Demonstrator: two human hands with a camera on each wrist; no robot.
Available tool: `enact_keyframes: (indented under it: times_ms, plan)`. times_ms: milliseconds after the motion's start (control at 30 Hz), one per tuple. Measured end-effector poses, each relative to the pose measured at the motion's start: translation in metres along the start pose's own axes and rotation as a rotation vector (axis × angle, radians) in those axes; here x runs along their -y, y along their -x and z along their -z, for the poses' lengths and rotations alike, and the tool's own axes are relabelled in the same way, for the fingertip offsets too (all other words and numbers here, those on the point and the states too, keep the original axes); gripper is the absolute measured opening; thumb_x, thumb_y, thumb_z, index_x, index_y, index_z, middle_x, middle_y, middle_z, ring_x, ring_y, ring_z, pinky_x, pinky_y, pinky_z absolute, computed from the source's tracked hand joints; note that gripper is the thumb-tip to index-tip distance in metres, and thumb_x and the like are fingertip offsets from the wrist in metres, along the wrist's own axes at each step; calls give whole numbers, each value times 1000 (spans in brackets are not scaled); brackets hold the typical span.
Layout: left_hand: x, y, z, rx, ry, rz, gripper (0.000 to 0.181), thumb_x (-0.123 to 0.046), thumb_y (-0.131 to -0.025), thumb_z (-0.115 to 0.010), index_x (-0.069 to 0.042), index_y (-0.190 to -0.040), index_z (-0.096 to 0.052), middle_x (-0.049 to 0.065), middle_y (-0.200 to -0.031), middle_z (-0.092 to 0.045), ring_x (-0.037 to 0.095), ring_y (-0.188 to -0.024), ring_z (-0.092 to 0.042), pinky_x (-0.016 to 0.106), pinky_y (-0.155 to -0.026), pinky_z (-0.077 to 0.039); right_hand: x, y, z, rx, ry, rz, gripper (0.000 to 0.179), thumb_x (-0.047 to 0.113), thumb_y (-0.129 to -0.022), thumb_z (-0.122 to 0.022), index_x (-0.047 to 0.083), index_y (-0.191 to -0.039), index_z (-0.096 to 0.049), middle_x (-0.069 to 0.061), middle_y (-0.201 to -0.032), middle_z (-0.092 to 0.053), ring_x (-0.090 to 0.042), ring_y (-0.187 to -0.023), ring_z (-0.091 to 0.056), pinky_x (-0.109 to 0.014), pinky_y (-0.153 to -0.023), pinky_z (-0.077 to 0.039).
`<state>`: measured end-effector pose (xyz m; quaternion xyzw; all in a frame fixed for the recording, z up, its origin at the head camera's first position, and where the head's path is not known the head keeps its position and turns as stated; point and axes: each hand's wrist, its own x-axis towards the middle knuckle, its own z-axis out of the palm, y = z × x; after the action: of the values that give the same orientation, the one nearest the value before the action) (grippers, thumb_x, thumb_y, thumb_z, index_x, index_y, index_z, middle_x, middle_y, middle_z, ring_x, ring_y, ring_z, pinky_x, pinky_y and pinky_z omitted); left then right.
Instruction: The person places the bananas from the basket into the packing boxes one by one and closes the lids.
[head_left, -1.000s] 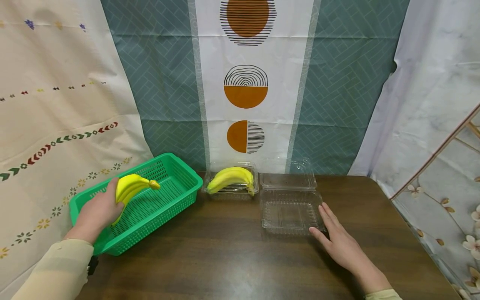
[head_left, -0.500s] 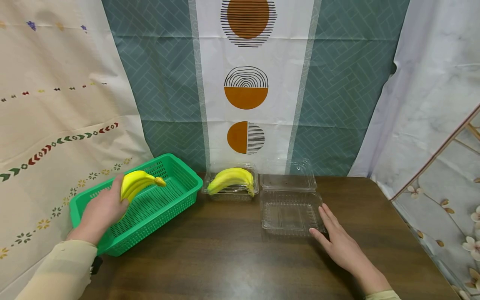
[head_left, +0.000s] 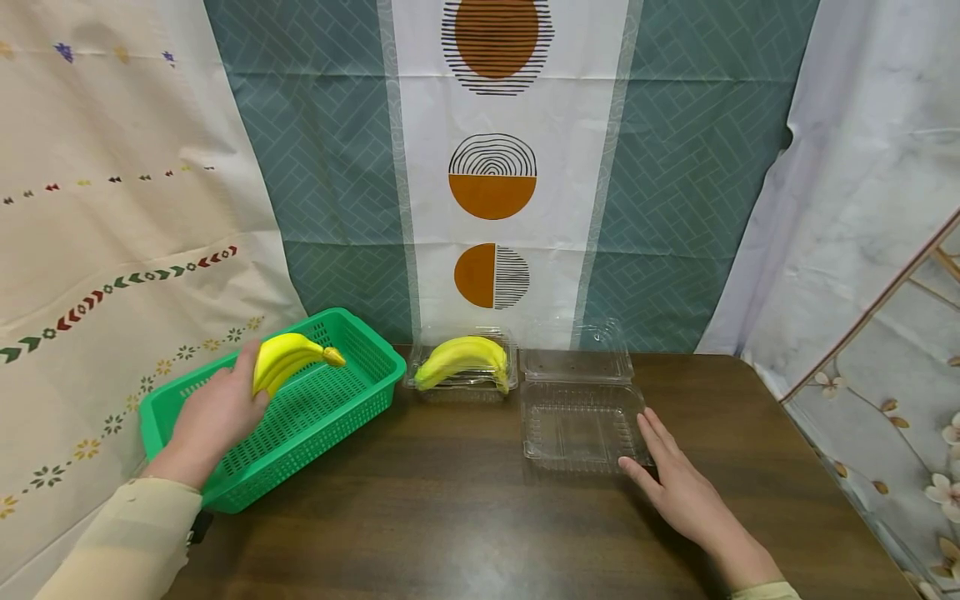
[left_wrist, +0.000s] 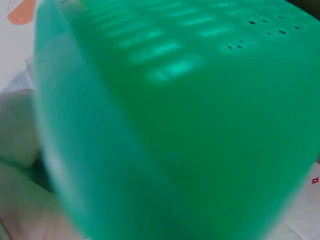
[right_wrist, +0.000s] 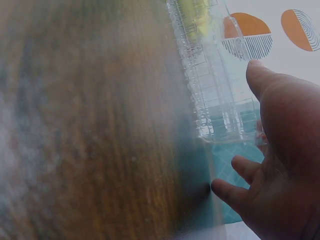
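Observation:
My left hand [head_left: 223, 410] grips a yellow bunch of bananas [head_left: 291, 358] over the green plastic basket [head_left: 300, 454], the stem end pointing right. In the left wrist view the basket's wall [left_wrist: 200, 130] fills most of the picture and hides the bananas; part of the left hand [left_wrist: 20, 150] shows at the left edge. My right hand [head_left: 686, 492] lies with fingers spread at the right side of a clear plastic clamshell box [head_left: 581, 425], its lid raised. Seen from the right wrist, the right hand's [right_wrist: 285, 155] thumb and fingers are beside the box's clear wall [right_wrist: 220, 95].
Another clear box [head_left: 512, 382] with bananas [head_left: 461, 360] in it stands left of the raised-lid box, against the patterned curtain [head_left: 337, 167]. Everything stands on a brown wooden table [head_left: 450, 517]. A floral cloth [head_left: 885, 400] hangs along the right side.
My left hand has lifted the bananas and carried them a little to the right over the basket. The right hand and both clear boxes stay where they were.

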<state>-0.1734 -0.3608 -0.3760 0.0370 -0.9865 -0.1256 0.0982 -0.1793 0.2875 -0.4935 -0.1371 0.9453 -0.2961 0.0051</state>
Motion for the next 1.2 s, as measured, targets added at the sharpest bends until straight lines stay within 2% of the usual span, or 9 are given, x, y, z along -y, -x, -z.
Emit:
enact_keyframes:
  times_ms: [300,667,967,1200]
  plan:
    - [-15,-2,3,-32,0,-22,89,-9,-103,-65,-3,-173,-11,32,-96,-61,37,-68,-58,50,-56,-48,-1,0,0,-7,4,5,93,61,-114,-53,11,-179,-9,-8,-186,3,-56,-161,-24,-85,-107,-36]
    - [-26,-5,2,-51,12,-40,93,-11,-103,-66,-7,-175,-9,33,-100,-61,37,-69,-59,50,-57,-48,-1,0,0,-9,4,6,92,59,-114,-53,11,-179,-9,-9,-186,3,-56,-161,-24,-85,-107,-37]
    - [-41,-7,4,-83,13,-82,87,-10,-102,-66,-6,-173,-16,34,-100,-61,38,-68,-59,51,-56,-49,-1,1,-1,-8,3,3,92,60,-114,-53,12,-179,-9,-7,-186,4,-56,-161,-24,-85,-106,-36]
    - [-54,-8,4,-93,20,-105,89,-10,-103,-66,-9,-174,-14,34,-104,-61,37,-68,-59,50,-56,-49,-1,0,-1,-14,11,3,93,62,-113,-52,12,-179,-10,-6,-186,4,-54,-161,-25,-84,-106,-38]
